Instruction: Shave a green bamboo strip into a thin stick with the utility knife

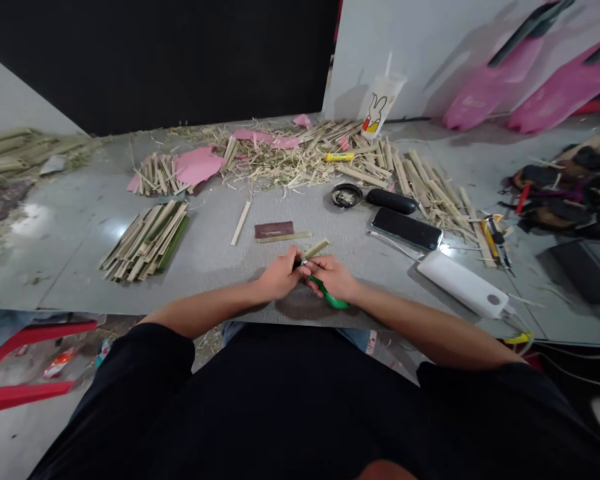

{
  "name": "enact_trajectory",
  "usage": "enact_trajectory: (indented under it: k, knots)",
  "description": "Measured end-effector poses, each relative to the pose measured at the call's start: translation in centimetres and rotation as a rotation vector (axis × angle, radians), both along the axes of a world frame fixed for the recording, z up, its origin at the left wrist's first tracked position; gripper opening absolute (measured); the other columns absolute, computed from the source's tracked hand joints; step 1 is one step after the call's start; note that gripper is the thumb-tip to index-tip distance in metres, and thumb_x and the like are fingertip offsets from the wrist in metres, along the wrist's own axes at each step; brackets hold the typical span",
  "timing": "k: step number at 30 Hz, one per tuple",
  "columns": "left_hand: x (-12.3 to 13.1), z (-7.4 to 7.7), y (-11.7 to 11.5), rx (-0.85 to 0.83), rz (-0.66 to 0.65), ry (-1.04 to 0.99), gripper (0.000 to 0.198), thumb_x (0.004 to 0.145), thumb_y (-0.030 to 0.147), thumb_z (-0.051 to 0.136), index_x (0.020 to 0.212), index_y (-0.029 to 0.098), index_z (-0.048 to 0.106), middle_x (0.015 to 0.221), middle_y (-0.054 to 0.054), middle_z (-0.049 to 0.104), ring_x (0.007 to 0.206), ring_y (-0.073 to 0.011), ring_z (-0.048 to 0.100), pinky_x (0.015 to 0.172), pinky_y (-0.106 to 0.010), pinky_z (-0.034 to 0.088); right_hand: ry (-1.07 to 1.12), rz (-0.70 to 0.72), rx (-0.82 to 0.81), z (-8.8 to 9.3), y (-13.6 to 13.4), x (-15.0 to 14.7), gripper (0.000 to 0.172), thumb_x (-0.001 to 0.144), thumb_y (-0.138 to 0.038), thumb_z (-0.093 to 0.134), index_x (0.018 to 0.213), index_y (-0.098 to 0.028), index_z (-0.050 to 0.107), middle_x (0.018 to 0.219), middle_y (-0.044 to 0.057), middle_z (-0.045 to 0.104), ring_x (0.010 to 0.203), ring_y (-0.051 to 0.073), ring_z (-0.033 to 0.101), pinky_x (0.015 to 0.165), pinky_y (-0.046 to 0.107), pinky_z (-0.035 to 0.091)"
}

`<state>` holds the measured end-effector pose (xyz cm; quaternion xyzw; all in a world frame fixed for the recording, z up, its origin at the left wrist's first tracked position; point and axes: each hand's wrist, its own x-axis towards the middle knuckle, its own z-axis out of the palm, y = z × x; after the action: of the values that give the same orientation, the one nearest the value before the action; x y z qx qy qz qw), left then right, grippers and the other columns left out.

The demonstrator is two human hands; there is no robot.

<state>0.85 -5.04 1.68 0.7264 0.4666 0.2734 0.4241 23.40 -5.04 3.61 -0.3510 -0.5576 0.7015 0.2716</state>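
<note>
My left hand [281, 275] and my right hand [334, 275] meet close to the table's front edge, both with fingers closed. Between them a short bamboo strip [316, 249] sticks up and to the right, pinched on the left-hand side. A tool with a green handle [334, 301] sits in my right hand; its working end is hidden by the fingers, so its kind does not show. Just beyond the hands lies a dark reddish-brown sandpaper-like piece [274, 229], with a thin bamboo strip [285, 237] along its near edge. Another pale strip [241, 223] rests to the left.
A stack of bamboo strips [146, 241] lies left. Shavings [280, 167], pink paper [199, 165] and a yellow tube [339, 157] spread across the back. Rightward are a black dish [347, 195], phone [407, 229], white power bank [463, 283], cutter [495, 240] and cup [383, 103].
</note>
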Motion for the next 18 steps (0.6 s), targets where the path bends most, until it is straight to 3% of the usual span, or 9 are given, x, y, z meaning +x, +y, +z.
enact_trajectory:
  k: [5,9,13,18]
  knots:
    - [-0.2,0.3,0.1,-0.003,-0.038,-0.013,0.042,0.115,0.061,0.076,0.117,0.031,0.046,0.097,0.001,0.071,0.089,-0.027,0.074,0.087,-0.041,0.055,0.012,0.087,-0.043,0.5,0.5,0.3,0.07,0.106,-0.082,0.096,0.084,-0.025,0.062,0.058,-0.003,0.057,0.043,0.012,0.048,0.04,0.025,0.042]
    - [0.0,-0.4,-0.1,0.015,-0.015,-0.043,0.039,0.119,0.057,0.074,0.122,0.031,0.046,0.093,0.0,0.075,0.086,-0.0275,0.078,0.083,-0.041,0.056,0.026,0.06,-0.066,0.5,0.5,0.5,0.057,0.116,-0.067,0.093,0.09,-0.024,0.067,0.062,-0.003,0.06,0.046,0.012,0.05,0.041,0.024,0.045]
    - [0.3,-1.2,0.1,0.104,0.047,-0.078,0.042,0.12,0.057,0.075,0.114,0.032,0.042,0.093,0.0,0.07,0.081,-0.0255,0.072,0.081,-0.043,0.054,0.025,-0.009,-0.041,0.2,0.1,0.4,0.048,0.122,-0.05,0.089,0.09,-0.023,0.068,0.062,-0.003,0.063,0.047,0.011,0.053,0.044,0.021,0.044]
    - [0.4,-0.9,0.3,0.102,0.075,-0.041,0.049,0.115,0.051,0.086,0.11,0.032,0.041,0.09,0.003,0.061,0.079,-0.0234,0.065,0.079,-0.041,0.047,-0.029,-0.096,0.063,0.3,-0.4,0.0,0.055,0.13,-0.041,0.079,0.08,-0.023,0.063,0.058,-0.001,0.062,0.044,0.01,0.054,0.046,0.021,0.043]
